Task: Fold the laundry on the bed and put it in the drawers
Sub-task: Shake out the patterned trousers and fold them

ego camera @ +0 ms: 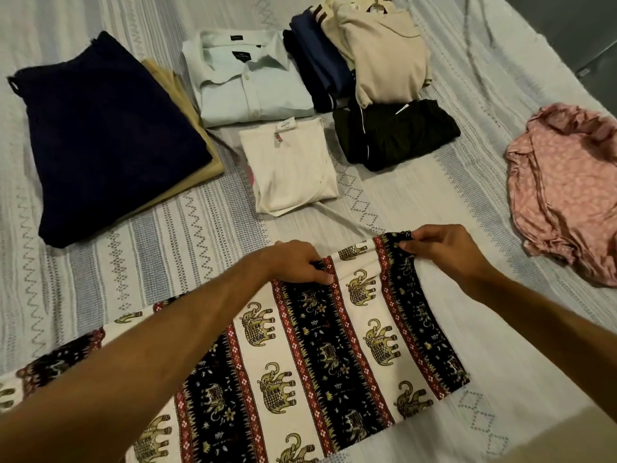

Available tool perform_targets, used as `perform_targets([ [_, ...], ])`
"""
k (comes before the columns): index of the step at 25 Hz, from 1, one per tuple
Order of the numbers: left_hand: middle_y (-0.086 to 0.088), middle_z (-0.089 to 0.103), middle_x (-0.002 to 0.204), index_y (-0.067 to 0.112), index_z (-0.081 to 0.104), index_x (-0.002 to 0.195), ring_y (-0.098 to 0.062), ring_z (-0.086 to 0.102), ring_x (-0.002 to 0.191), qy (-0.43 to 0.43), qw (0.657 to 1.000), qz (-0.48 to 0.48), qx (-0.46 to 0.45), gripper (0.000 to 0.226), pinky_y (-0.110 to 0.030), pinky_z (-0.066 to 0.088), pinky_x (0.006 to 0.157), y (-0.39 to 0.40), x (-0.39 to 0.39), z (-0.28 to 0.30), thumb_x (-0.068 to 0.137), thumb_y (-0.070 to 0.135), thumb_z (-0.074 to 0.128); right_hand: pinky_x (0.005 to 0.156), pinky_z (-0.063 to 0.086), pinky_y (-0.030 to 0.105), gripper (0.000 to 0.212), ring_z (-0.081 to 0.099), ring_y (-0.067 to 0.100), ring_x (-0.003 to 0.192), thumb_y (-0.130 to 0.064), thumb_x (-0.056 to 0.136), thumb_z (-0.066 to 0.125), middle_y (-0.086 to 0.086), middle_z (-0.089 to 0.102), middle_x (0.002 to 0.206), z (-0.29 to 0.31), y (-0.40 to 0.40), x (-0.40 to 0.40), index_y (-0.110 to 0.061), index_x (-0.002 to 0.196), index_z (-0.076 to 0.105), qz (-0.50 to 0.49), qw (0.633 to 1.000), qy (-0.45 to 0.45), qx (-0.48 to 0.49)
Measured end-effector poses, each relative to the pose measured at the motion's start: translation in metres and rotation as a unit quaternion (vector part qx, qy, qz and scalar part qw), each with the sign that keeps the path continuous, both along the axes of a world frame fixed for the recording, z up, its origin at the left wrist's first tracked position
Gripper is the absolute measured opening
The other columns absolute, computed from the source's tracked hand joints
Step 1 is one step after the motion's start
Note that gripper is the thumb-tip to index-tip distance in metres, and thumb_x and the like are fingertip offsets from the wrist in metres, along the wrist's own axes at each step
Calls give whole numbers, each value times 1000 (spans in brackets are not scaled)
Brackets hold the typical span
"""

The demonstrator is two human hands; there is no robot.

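An elephant-print cloth [300,355] in black, cream and red stripes lies flat on the bed in front of me. My left hand [297,262] pinches its far edge near the middle. My right hand [440,248] pinches the far right corner of the same edge. Behind it lie folded clothes: a navy piece [107,135] on a tan one [200,152], a pale green shirt [247,85], a white top [290,165], a black garment [397,135], and a stack with a beige top [384,61] over blue pieces [317,61].
A crumpled pink garment [567,202] lies unfolded at the right of the bed. The bedspread [133,262] is pale with grey zigzag bands. A dark floor or wall [574,28] shows past the bed's far right corner.
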State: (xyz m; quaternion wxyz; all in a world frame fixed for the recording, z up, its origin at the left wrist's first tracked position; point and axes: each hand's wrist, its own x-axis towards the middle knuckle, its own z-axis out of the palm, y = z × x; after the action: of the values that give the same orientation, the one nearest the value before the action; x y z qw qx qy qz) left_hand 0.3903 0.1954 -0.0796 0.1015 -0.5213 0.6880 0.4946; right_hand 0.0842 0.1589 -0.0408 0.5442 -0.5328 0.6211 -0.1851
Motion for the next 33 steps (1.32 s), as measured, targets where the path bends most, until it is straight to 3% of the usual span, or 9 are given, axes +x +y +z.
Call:
perform_targets([
  [3, 22, 63, 88, 42, 64, 88, 2, 58, 81, 16, 995, -15, 102, 17, -30, 48, 86, 16, 46, 4, 96, 57, 62, 103, 54, 53, 13, 70, 43, 107, -11, 82, 85, 20, 77, 98, -15, -11, 7, -4, 89, 78, -59, 998, -27, 24],
  [6, 18, 70, 81, 32, 72, 90, 2, 64, 74, 4, 991, -14, 130, 36, -32, 53, 86, 37, 95, 7, 89, 66, 59, 100, 56, 48, 7, 71, 41, 106, 0, 84, 79, 23, 77, 103, -23, -17, 20, 1, 90, 76, -135, 988, -50, 53],
  [11, 17, 66, 129, 30, 63, 133, -13, 62, 121, -28, 970, -15, 241, 85, -50, 41, 116, 71, 142, 7, 70, 88, 66, 91, 59, 37, 9, 73, 33, 100, 6, 85, 74, 22, 76, 107, -32, -19, 29, 2, 92, 73, -163, 982, -46, 90],
  [15, 10, 50, 113, 26, 53, 134, -15, 50, 113, -54, 991, -32, 116, 58, -40, 43, 102, 94, 136, 5, 95, 69, 55, 71, 62, 24, 7, 73, 28, 94, 5, 86, 73, 10, 79, 90, -36, -18, 31, 0, 91, 72, -159, 983, -37, 88],
  [19, 12, 55, 123, 55, 69, 88, -10, 55, 114, 87, 988, 129, 14, 25, -41, 46, 102, 91, 159, 4, 96, 69, 49, 93, 61, 37, 10, 72, 33, 103, 4, 85, 75, 19, 76, 107, -40, -23, 22, 0, 95, 73, -190, 979, -16, 68],
  [22, 10, 60, 123, 45, 73, 96, -7, 56, 114, 113, 977, 174, -41, 34, -45, 47, 105, 101, 165, -9, 92, 68, 49, 101, 55, 41, 12, 71, 32, 107, 2, 85, 76, 18, 75, 111, -46, -26, 21, -2, 97, 74, -198, 978, -1, 69],
  [27, 10, 47, 106, 40, 64, 126, -13, 40, 109, -152, 984, 5, -91, 115, -41, 30, 98, 120, 182, -14, 52, 110, 10, 101, 55, 43, 18, 70, 32, 110, -8, 86, 79, 16, 75, 114, -54, -30, 30, -3, 102, 74, -179, 979, 34, 89],
  [30, 12, 42, 103, 36, 64, 127, -11, 36, 108, -237, 969, -50, -57, 103, -45, 29, 108, 133, 205, -2, 60, 106, 28, 104, 53, 45, 29, 71, 27, 105, -12, 84, 81, 13, 76, 110, -48, -27, 31, -3, 110, 74, -103, 991, 35, 82],
  [33, -1, 52, 132, 23, 57, 137, -21, 40, 130, -330, 936, -121, 23, 109, -52, 15, 123, 148, 232, 7, 58, 98, 52, 105, 52, 48, 26, 71, 28, 105, -20, 82, 86, 10, 77, 106, -50, -21, 26, -9, 104, 77, -25, 991, 119, 48],
])
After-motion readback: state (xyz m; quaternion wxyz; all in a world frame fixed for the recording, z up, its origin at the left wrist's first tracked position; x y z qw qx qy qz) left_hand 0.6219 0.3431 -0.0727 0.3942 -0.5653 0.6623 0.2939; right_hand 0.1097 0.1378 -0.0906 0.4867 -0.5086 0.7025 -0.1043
